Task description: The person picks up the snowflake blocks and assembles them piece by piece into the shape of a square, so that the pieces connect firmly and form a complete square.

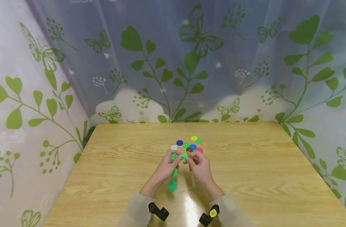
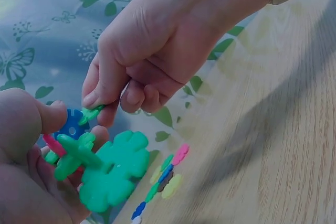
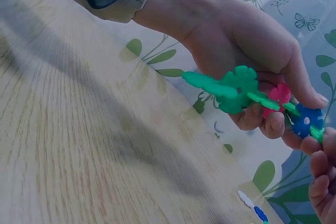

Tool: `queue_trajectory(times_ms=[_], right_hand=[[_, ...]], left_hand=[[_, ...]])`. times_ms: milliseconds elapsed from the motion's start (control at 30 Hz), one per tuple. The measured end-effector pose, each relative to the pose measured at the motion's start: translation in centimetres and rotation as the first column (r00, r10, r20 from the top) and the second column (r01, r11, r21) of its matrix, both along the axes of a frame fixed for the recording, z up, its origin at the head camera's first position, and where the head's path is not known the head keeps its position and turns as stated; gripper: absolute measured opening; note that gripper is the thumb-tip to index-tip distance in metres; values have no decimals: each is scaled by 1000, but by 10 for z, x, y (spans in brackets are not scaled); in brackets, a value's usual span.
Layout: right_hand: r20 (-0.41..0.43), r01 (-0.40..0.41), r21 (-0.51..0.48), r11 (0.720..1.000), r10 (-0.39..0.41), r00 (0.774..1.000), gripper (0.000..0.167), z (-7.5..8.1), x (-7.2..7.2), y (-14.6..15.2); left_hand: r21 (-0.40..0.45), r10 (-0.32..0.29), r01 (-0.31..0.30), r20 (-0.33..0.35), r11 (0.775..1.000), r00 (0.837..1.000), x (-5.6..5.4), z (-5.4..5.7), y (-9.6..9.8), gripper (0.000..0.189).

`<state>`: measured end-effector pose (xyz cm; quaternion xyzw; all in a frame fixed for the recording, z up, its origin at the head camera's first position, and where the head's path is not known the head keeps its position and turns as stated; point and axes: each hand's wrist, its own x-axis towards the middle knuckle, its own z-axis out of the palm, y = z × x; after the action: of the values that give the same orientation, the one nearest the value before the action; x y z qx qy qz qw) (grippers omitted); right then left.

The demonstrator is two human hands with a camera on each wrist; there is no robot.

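Several flower discs already joined as chain (image 3: 239, 85), held above surface (image 1: 246, 176); blue disc (image 2: 72, 120) pinched in left grip (image 1: 165, 168), green disc (image 2: 91, 114) pinched at its edge in right grip (image 1: 201, 167), joint apparently unfinished; loose discs (image 1: 186, 145) left beyond hands.

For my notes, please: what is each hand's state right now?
Left hand: closed, holding linked flower discs.
Right hand: closed, pinching a green disc.
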<state>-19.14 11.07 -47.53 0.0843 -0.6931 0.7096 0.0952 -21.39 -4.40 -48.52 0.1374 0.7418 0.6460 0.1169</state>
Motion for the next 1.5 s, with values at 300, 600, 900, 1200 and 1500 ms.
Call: queue_trajectory(times_ms=[300, 600, 900, 1200, 1500], right_hand=[[39, -20, 32, 999, 19, 999, 18, 4, 1, 3], [25, -57, 42, 997, 56, 998, 20, 3, 2, 8], [-36, -152, 45, 987, 153, 988, 22, -2, 2, 10], [-9, -191, 84, 978, 192, 981, 24, -2, 2, 17], [21, -117, 143, 983, 115, 993, 21, -4, 0, 25]], left_hand=[[9, -13, 13, -11, 1000, 1000, 7, 16, -3, 29], [74, -28, 27, 20, 997, 999, 9, 25, -6, 30], [105, -22, 18, 33, 994, 999, -2, 0, -6, 40], [101, -4, 3, 11, 995, 1000, -1, 1, -10, 38], [83, 39, -42, 31, 996, 999, -2, 1, -10, 35]])
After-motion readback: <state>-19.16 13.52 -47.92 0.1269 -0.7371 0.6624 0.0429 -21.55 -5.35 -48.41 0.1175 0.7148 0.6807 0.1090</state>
